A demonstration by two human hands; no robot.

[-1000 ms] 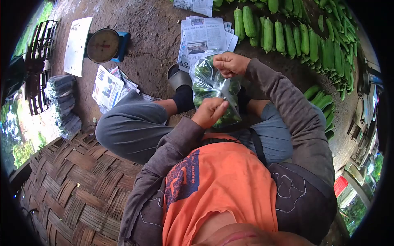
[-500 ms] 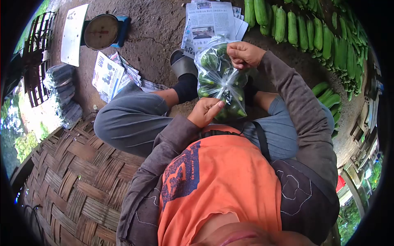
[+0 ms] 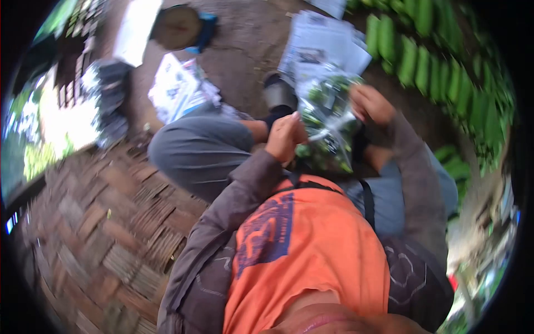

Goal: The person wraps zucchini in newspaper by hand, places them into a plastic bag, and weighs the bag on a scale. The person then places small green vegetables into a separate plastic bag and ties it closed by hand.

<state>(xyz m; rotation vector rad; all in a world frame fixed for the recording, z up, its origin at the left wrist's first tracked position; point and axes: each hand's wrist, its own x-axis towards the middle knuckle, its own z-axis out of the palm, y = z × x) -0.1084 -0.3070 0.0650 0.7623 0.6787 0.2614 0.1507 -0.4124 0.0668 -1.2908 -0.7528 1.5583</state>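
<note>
A clear plastic bag [image 3: 328,125] filled with green vegetables rests between my crossed legs, its plastic drawn together in a twist near the middle. The kind of vegetable inside is too blurred to tell. My left hand [image 3: 286,137] is closed at the bag's left side, thumb and fingers pinched on the plastic. On the upper right of the bag, my right hand [image 3: 372,104] is also closed, gripping plastic there; motion smears its fingers. Pale stretched folds run across the bag between both hands.
Newspaper sheets [image 3: 317,44] lie beyond the bag, with another newspaper stack [image 3: 177,89] to the left. A round-topped scale [image 3: 178,26] stands farther off. Rows of long green gourds [image 3: 431,69] cover the right side. Woven bamboo matting [image 3: 105,239] spreads at lower left.
The whole view has shifted, so everything sits farther right and lower, and it is blurrier. My left hand has risen along the bag's side. Both hands stay closed at the bag.
</note>
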